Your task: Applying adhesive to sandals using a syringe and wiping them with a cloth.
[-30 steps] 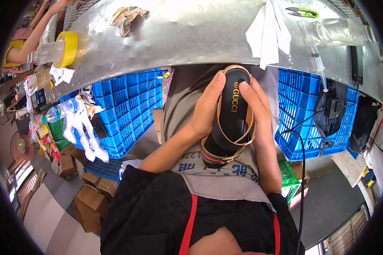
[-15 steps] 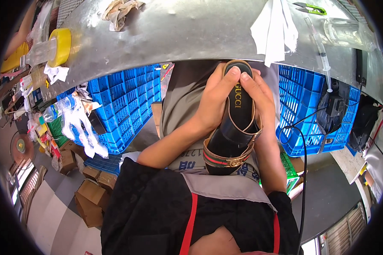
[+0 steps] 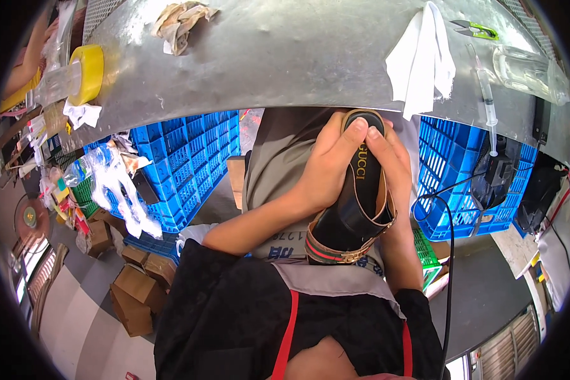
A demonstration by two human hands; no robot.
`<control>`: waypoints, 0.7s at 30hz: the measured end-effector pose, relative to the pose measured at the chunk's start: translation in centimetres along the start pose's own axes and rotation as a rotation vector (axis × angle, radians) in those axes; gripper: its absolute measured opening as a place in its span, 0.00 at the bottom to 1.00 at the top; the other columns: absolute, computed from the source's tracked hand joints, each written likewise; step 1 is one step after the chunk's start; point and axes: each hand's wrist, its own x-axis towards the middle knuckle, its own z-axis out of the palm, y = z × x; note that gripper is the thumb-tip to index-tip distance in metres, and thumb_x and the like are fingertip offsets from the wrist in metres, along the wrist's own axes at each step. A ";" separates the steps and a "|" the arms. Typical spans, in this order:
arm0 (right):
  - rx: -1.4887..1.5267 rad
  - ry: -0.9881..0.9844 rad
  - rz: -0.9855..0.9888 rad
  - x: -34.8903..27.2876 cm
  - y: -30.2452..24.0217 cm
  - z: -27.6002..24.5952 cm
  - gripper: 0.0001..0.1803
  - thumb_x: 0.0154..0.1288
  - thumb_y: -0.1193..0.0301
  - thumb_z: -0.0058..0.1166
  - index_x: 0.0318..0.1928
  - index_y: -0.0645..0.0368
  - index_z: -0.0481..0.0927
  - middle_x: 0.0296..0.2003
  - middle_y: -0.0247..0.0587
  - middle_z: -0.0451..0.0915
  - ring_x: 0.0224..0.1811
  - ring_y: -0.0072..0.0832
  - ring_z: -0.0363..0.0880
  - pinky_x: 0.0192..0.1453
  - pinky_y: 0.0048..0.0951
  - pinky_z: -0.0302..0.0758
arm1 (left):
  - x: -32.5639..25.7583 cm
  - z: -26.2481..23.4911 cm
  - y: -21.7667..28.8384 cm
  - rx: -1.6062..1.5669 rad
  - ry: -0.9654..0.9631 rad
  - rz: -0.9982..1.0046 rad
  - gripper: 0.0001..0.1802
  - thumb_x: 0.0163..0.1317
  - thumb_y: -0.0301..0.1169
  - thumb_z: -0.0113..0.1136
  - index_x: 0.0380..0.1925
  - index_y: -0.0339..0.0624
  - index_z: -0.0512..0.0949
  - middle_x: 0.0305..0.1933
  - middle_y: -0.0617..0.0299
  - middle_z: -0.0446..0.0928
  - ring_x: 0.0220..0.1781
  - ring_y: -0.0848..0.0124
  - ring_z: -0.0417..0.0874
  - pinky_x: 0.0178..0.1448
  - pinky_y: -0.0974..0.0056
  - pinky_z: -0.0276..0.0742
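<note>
Having shifted off the rim since a second ago, the left hand's thumb is now pressing on the insole of the black mule, and its tip is almost meeting the thumb of the right hand. Beneath the shoe, the other fingers are mostly hiding, so their exact grip is hard to tell; the underside is not showing either. Thumbs are partly covering the heel end, while the striped strap and gold buckle are facing the wearer's grey apron. Both hands are clasping the mule from either side, thumbs pinching down side by side, forearms angling inward from below. It is resting above the lap, just off the metal bench's near edge. At the upper left, another person's arm is being cut off by the dark rim.
</note>
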 end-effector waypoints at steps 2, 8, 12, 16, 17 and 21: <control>-0.010 0.005 -0.010 0.1 -0.1 -0.1 0.17 0.78 0.66 0.49 0.58 0.66 0.76 0.43 0.34 0.80 0.44 0.14 0.79 0.47 0.17 0.74 | 0.1 -0.1 -0.2 0.012 -0.008 0.010 0.17 0.80 0.37 0.44 0.55 0.34 0.71 0.54 0.56 0.78 0.54 0.73 0.78 0.62 0.66 0.73; -0.053 -0.004 0.024 0.6 -0.2 -0.6 0.17 0.77 0.66 0.50 0.57 0.65 0.77 0.40 0.32 0.81 0.40 0.14 0.78 0.43 0.17 0.73 | 0.1 0.6 -0.3 -0.067 0.044 0.010 0.17 0.79 0.37 0.45 0.55 0.33 0.71 0.53 0.57 0.77 0.53 0.74 0.78 0.61 0.66 0.73; -0.081 0.055 0.061 0.3 -0.3 -0.7 0.17 0.76 0.67 0.51 0.56 0.65 0.78 0.41 0.32 0.80 0.40 0.14 0.78 0.44 0.17 0.72 | 0.0 0.5 -0.8 -0.022 0.082 -0.007 0.19 0.79 0.39 0.45 0.55 0.32 0.71 0.56 0.49 0.79 0.51 0.70 0.82 0.58 0.66 0.78; -0.086 0.103 0.002 0.0 -0.5 -0.3 0.17 0.76 0.67 0.50 0.57 0.66 0.78 0.43 0.32 0.80 0.44 0.16 0.79 0.48 0.17 0.73 | 0.1 0.3 -0.9 -0.041 0.028 -0.009 0.19 0.79 0.38 0.45 0.55 0.32 0.71 0.55 0.51 0.78 0.52 0.71 0.81 0.59 0.65 0.78; -0.087 0.089 0.021 0.0 -0.4 -0.5 0.17 0.76 0.68 0.50 0.57 0.66 0.78 0.44 0.33 0.80 0.45 0.16 0.79 0.48 0.17 0.73 | 0.2 0.1 -1.2 -0.047 0.010 0.000 0.19 0.79 0.38 0.45 0.56 0.32 0.70 0.56 0.51 0.78 0.53 0.71 0.80 0.59 0.65 0.78; -0.136 0.008 -0.046 0.1 0.2 -1.7 0.18 0.77 0.68 0.49 0.58 0.66 0.77 0.47 0.34 0.79 0.46 0.16 0.78 0.50 0.18 0.73 | 0.7 -0.7 -1.9 -0.052 -0.063 0.022 0.19 0.79 0.38 0.45 0.57 0.33 0.69 0.58 0.51 0.77 0.55 0.71 0.79 0.60 0.65 0.77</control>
